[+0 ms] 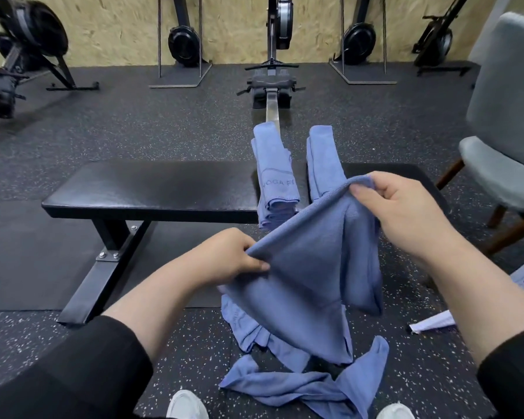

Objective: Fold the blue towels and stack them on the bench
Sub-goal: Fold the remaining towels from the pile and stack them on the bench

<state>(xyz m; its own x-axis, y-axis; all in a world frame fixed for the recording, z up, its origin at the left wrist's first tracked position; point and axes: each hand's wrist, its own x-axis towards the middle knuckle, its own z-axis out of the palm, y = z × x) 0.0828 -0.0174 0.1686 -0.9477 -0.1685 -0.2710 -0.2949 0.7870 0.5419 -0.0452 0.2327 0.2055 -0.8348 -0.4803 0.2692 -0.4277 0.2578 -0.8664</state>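
Between my pinching left hand (233, 261) and right hand (406, 213), the blue towel (309, 267) stretches eight-to-two o'clock, the bench (152, 189) lying at twelve.

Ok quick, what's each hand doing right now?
Left hand: closed, pinching the towel at its edge.
Right hand: closed, pinching the same towel's upper edge.

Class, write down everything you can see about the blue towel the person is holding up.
The held towel is a blue, soft, finely ribbed cloth, unfolded and hanging in loose drapes. The left hand pinches one upper edge, the right hand grips the other, higher up. It hangs in front of the bench, its lower end reaching down toward more blue towels on the floor.
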